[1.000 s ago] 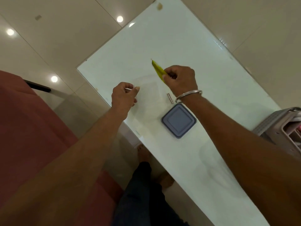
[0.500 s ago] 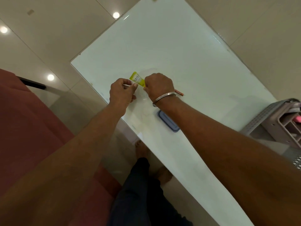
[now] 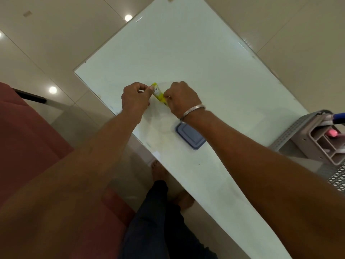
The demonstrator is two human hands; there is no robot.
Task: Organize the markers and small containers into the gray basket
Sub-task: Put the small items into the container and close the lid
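- White counter [image 3: 214, 58] is nearly bare: 1 lidded container [image 3: 190, 136] left.
- Left hand [image 3: 134, 99] and right hand [image 3: 182, 98] both pinch a yellow marker [image 3: 158, 92].
- Gray basket [image 3: 317, 139] already holds some items.

yellow marker [image 3: 158, 93]: label unreadable, ends buried in both fists | blue lid [image 3: 190, 135]: far corner under right wrist | gray basket [image 3: 306, 133]: cropped at right frame edge
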